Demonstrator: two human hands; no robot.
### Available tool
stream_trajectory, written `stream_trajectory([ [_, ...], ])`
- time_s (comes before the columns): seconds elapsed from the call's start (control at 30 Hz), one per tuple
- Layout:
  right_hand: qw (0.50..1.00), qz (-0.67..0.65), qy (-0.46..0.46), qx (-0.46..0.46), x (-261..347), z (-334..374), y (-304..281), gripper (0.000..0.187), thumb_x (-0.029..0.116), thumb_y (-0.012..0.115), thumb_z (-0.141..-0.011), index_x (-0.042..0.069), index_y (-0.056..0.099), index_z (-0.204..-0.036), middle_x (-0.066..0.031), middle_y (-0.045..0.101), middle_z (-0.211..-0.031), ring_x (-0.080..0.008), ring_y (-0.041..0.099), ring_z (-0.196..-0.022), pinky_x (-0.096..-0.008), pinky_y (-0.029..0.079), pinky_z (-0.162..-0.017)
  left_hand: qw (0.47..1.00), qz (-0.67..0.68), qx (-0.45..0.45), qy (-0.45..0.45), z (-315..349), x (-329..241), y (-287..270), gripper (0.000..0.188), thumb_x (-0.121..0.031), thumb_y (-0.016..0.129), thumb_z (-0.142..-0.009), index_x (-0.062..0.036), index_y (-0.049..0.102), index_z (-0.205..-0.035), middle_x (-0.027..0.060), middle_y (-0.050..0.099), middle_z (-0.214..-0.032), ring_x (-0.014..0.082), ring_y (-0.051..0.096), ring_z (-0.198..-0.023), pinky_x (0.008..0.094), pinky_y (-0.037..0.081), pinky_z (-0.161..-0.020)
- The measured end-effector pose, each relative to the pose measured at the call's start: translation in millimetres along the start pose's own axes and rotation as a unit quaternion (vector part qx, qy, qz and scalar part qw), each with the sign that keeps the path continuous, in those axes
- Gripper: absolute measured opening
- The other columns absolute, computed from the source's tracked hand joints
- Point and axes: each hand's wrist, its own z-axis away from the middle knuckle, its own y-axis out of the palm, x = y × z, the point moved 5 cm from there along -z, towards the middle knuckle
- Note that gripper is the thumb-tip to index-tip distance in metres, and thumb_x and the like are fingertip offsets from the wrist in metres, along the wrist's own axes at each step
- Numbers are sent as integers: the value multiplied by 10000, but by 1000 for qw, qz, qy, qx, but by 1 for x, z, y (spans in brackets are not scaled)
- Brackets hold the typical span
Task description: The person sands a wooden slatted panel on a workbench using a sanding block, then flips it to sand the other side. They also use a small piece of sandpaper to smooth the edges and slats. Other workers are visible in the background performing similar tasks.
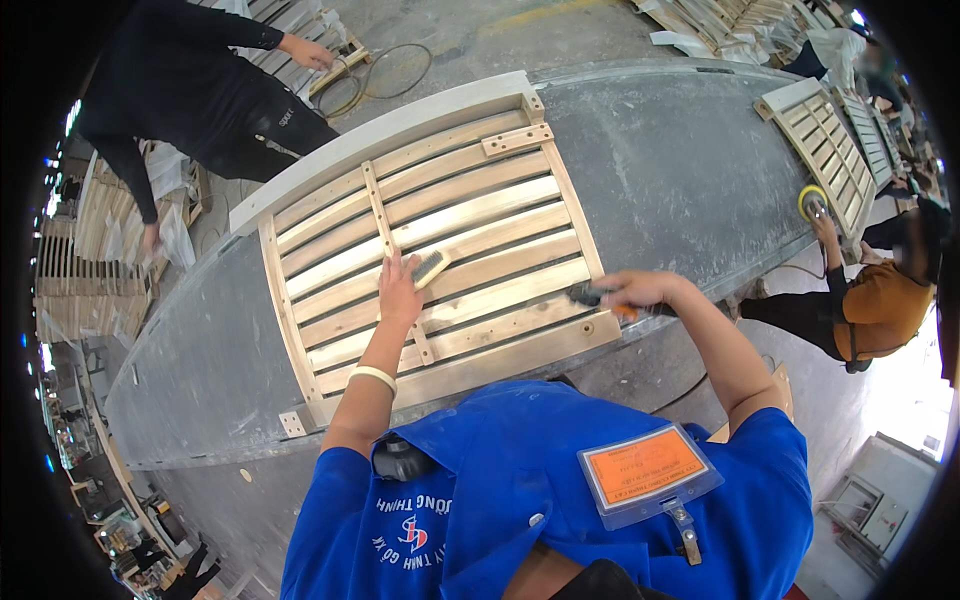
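A pale slatted wooden panel [480, 239] lies on a dark grey table in front of me. My left hand [400, 290] lies on its slats by the centre brace, fingers stretched out. Right beside the thumb is a brush-like piece [432, 268] with a pale wooden rim and a grey face; it seems to touch the hand. At the panel's right edge, my right hand [640, 290] is closed around a dark tool with an orange part [584, 294]. Motion blurs this tool, so its exact kind is unclear.
The grey table [670, 150] extends left and right. A person in black [215, 90] stands across it. At the far right, a person in orange [885, 310] holds a yellow-rimmed round tool [813, 203] near another slatted panel [822, 150]. Wood stacks [85, 270] stand left; a hose [400, 70] lies behind.
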Motion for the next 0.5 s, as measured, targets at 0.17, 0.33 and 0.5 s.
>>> stream_trajectory([
  [0.17,844,-137,-82,-512,2,-3,-123,531,220,532,-918,122,362,-1412,-38,565,-719,-108,532,-604,-267,460,-567,995,-89,1,-36,-40,-28,3,668,-175,718,-716,-190,455,-1330,113,275,-1468,342,240,-1357,503,226,-1097],
  [0.33,955,-75,-230,-170,68,-90,-120,497,249,537,-928,75,407,-1375,-48,566,-750,-92,528,-637,-267,456,-582,992,-102,45,-59,-55,-43,7,722,-194,726,-720,-197,397,-1363,104,282,-1469,285,284,-1343,484,225,-1096],
  [0.5,809,-68,-270,-518,98,-89,-185,494,235,546,-917,71,417,-1364,-48,575,-719,-133,543,-601,-281,457,-535,992,-109,35,-55,-52,-47,3,719,-164,711,-720,-204,396,-1365,113,294,-1465,298,309,-1327,487,250,-1070],
])
